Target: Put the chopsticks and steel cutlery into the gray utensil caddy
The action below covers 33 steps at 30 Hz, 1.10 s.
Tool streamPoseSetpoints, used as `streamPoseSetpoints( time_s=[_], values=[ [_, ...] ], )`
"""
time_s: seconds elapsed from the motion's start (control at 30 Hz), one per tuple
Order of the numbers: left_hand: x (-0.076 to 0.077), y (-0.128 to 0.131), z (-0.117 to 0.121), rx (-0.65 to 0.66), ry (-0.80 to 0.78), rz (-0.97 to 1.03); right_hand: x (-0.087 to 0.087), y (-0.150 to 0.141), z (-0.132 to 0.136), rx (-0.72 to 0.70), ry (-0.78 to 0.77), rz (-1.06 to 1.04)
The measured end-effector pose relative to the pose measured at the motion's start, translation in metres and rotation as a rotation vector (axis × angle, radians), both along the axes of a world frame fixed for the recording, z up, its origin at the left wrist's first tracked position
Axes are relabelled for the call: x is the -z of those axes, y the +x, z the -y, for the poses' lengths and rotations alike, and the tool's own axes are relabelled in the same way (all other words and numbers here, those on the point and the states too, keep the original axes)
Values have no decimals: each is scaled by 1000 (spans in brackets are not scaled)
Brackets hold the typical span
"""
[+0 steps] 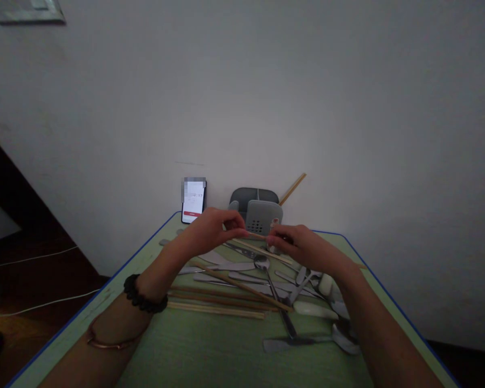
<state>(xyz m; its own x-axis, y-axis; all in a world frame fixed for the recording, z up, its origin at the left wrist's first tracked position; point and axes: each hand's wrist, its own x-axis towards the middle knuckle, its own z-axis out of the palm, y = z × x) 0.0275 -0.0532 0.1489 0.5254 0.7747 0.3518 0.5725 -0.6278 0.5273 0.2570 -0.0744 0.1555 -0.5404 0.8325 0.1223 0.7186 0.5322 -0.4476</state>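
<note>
My left hand (220, 229) and my right hand (297, 245) are raised over the table, fingers pinched close together. Between their fingertips runs a thin wooden chopstick (257, 235), mostly hidden by the hands. Just behind them stands a grey cutlery holder (277, 207) with a perforated front and divided compartments. A pair of chopsticks (293, 188) leans out of its right side. Below my hands lie several loose chopsticks (216, 311), knives (234, 266) and a dark-handled spoon (262, 262), crossing one another. White spoons (315, 309) lie nearer my right forearm.
A phone (193, 199) with a lit timer screen leans against the wall (347, 108) at the back left. The green table (210, 355) has a blue edge. More metal cutlery, including a large spoon (345, 338), lies at the right. White cables (44, 307) cross the floor at left.
</note>
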Motion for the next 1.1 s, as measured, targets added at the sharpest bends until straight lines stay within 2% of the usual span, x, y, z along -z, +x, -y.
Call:
streamPoseSetpoints(
  time_s=[0.27,0.5,0.8,1.0,1.1],
  values=[
    [1,-1,1,128,-99,-108,5,9,-6,16,108,-33],
    [7,5,0,69,-16,-245,2,2,-2,35,196,69],
    [6,9,2,5,111,-401,3,0,-2,28,148,66],
    [10,6,-3,65,-16,-302,3,4,-3,33,164,48],
    [10,6,-3,60,-14,-202,3,5,-4,42,201,17]
  ],
)
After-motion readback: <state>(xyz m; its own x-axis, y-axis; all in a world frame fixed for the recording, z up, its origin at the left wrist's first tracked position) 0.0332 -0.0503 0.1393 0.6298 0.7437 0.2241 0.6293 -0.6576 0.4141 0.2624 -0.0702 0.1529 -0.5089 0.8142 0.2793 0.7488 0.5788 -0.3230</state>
